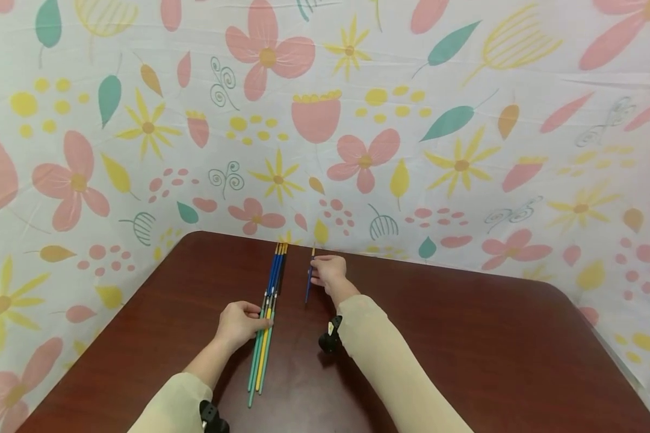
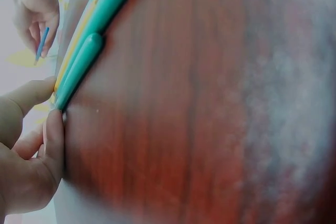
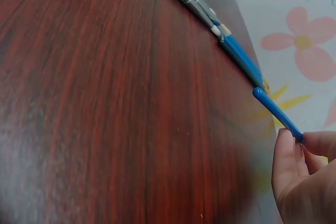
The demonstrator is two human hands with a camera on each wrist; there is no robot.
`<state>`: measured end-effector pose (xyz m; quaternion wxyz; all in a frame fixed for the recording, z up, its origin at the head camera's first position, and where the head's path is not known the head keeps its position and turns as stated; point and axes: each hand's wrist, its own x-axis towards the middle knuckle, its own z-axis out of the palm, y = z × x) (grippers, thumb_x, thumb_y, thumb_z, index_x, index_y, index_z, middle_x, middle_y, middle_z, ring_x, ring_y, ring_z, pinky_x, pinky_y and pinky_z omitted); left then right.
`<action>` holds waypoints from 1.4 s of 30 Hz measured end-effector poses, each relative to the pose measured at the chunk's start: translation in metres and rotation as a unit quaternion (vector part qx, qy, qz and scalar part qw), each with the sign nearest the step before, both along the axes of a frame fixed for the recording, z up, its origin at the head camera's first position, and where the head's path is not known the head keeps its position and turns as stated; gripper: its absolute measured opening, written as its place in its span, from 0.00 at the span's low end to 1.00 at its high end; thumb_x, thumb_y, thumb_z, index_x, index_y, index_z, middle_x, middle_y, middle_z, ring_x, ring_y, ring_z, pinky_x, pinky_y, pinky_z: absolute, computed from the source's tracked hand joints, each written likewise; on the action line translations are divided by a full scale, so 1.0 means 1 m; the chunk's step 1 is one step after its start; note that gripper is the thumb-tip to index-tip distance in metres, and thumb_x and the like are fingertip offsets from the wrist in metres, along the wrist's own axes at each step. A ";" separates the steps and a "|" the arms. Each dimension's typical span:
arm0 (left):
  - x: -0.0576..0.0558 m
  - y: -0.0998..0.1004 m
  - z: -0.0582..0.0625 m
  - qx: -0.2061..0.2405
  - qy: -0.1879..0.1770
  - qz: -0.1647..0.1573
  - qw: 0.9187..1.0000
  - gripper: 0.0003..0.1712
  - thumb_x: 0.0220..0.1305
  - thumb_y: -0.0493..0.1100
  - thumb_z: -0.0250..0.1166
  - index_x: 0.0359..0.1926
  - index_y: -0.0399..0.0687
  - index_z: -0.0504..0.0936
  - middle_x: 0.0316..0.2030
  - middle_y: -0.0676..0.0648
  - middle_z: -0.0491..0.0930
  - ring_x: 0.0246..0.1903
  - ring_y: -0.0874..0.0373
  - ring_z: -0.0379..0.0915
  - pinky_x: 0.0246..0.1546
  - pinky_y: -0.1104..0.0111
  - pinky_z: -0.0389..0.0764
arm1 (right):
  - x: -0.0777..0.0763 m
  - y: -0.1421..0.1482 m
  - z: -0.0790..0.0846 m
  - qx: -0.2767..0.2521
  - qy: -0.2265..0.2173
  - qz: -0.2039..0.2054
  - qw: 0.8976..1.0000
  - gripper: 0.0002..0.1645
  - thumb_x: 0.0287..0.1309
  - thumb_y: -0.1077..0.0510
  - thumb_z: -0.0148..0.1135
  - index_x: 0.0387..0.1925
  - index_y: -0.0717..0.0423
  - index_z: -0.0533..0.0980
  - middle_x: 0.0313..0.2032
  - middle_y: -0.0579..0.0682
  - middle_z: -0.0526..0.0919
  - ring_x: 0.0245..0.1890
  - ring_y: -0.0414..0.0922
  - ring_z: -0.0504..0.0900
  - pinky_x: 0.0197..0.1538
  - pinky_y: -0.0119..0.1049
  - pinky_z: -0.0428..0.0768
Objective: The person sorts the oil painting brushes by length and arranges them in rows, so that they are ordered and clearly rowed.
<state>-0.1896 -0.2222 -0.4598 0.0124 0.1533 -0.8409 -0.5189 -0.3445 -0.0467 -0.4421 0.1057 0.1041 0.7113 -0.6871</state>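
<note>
My left hand point(image 1: 238, 325) is at a row of green paintbrushes point(image 1: 253, 367) and a yellow paintbrush point(image 1: 261, 367), its thumb and fingers pinching them from the sides. Their bristle ends point to the back of the table and meet a group of blue paintbrushes point(image 1: 274, 270) and a dark one point(image 1: 280, 276). To the right of that group, my right hand point(image 1: 329, 273) pinches a single blue paintbrush point(image 1: 309, 285) by its handle, with the gold-coloured end toward the wall. The right wrist view shows the rounded tip of that blue handle poking out from the fingertips.
A dark red-brown wooden table point(image 1: 466, 337) lies under everything. Behind its far edge hangs a white cloth point(image 1: 357, 84) printed with flowers and leaves. Small black cameras point(image 1: 329, 341) are strapped at both wrists.
</note>
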 end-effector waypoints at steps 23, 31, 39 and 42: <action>0.008 0.011 0.001 -0.003 0.002 -0.003 1.000 0.24 0.45 0.40 0.76 0.43 0.31 0.80 0.35 0.38 0.81 0.24 0.57 0.80 0.27 0.64 0.84 | 0.004 -0.024 -0.005 -0.026 -0.023 -0.004 0.999 0.19 0.58 0.66 0.61 0.52 0.64 0.76 0.46 0.62 0.83 0.33 0.48 0.86 0.31 0.34 0.85; 0.009 0.008 0.002 -0.009 0.006 -0.003 1.000 0.24 0.45 0.40 0.76 0.42 0.31 0.80 0.34 0.38 0.80 0.23 0.57 0.80 0.27 0.63 0.84 | 0.012 -0.009 -0.009 -0.007 -0.010 0.024 1.000 0.20 0.61 0.60 0.59 0.54 0.63 0.74 0.48 0.62 0.82 0.42 0.50 0.85 0.38 0.38 0.85; 0.002 0.007 0.000 -0.011 0.004 -0.013 1.000 0.24 0.46 0.40 0.75 0.43 0.32 0.80 0.36 0.38 0.80 0.24 0.57 0.79 0.27 0.63 0.84 | 0.014 0.020 -0.009 0.018 -0.002 0.044 0.999 0.21 0.63 0.55 0.57 0.54 0.62 0.75 0.48 0.61 0.82 0.41 0.48 0.85 0.38 0.36 0.85; 0.000 0.004 -0.002 -0.011 0.001 -0.014 1.000 0.24 0.46 0.40 0.75 0.43 0.32 0.80 0.36 0.38 0.80 0.24 0.57 0.79 0.27 0.63 0.84 | 0.017 0.026 -0.009 0.026 0.001 0.059 0.998 0.23 0.63 0.54 0.57 0.56 0.62 0.73 0.49 0.61 0.82 0.42 0.48 0.85 0.39 0.37 0.85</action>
